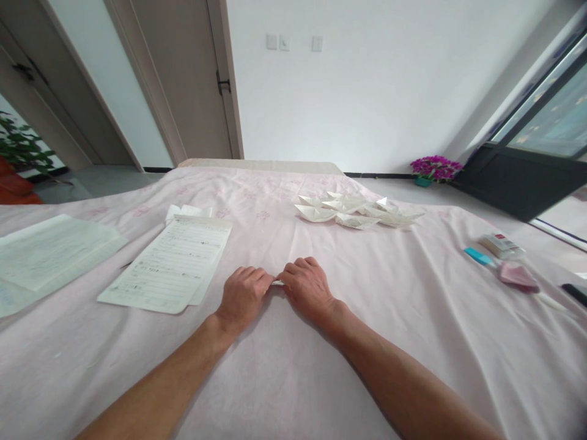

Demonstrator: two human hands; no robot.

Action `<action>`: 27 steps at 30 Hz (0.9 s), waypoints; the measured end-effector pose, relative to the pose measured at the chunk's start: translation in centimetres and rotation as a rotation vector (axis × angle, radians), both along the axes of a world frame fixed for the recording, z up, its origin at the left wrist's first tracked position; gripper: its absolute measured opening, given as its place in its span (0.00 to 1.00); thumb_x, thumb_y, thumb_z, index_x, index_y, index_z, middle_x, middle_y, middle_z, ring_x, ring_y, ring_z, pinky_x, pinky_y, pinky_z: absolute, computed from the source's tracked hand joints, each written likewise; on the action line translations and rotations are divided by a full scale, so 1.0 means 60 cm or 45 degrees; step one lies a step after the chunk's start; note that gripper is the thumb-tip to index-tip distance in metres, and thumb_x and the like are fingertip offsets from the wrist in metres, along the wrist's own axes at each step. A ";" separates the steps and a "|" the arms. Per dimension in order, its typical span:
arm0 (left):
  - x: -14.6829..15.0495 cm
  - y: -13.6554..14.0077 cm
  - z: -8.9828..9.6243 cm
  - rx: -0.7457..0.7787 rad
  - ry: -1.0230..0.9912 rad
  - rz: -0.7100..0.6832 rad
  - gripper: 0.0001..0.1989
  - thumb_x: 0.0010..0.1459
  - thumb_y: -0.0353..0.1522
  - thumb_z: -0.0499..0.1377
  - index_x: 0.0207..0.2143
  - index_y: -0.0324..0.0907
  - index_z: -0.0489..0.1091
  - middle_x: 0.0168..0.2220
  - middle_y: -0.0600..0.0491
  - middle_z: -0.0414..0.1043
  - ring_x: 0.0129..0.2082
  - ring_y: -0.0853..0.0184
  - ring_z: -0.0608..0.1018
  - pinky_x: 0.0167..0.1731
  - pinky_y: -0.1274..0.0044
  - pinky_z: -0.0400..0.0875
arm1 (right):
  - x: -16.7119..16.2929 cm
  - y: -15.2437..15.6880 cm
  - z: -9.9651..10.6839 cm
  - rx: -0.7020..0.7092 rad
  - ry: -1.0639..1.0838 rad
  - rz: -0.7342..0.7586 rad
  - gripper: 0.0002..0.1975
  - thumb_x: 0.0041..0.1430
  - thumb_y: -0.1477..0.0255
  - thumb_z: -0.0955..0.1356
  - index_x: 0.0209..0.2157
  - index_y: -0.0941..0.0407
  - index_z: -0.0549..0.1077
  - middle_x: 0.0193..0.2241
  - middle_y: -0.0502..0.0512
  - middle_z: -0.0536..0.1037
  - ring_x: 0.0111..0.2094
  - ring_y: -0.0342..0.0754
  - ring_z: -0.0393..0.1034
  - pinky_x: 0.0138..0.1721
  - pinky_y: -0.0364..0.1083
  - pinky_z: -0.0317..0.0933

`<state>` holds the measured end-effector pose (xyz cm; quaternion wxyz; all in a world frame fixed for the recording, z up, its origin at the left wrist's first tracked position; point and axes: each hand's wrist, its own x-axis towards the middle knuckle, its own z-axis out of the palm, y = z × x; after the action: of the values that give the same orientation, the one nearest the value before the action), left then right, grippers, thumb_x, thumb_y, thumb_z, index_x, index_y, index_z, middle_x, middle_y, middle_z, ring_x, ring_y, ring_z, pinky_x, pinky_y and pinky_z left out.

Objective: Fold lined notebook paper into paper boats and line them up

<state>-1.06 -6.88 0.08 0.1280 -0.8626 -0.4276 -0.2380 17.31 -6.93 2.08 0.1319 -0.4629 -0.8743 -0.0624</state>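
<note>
My left hand [244, 294] and my right hand [306, 287] meet over the pink cloth, knuckles up and fingers curled. Between their fingertips shows a small sliver of folded white paper [277, 283], pinched from both sides. Most of that paper is hidden under the hands, so its shape cannot be made out. Beyond my right hand sits a group of several folded paper boats [353, 211]. Left of my left hand lie handwritten paper sheets [169, 263], one partly over another.
A pink floral cloth [293, 379] covers the surface. More written paper [50, 256] lies far left. At right are a blue item [477, 255], a clear-wrapped pack [501, 245], a pink item [518, 276] and a black object [575, 294]. Purple flowers [435, 168] stand beyond.
</note>
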 end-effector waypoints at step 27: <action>-0.044 0.025 0.018 -0.813 -0.129 0.268 0.22 0.63 0.48 0.52 0.25 0.43 0.70 0.18 0.57 0.70 0.20 0.69 0.71 0.24 0.78 0.51 | 0.086 0.054 -0.016 -0.497 0.578 -0.277 0.08 0.59 0.67 0.68 0.29 0.52 0.79 0.25 0.47 0.78 0.27 0.43 0.68 0.28 0.40 0.53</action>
<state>-3.72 -5.40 1.17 -0.1459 -0.7973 -0.5732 -0.1201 22.45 -3.71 1.09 0.2248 -0.5724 -0.7634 0.1976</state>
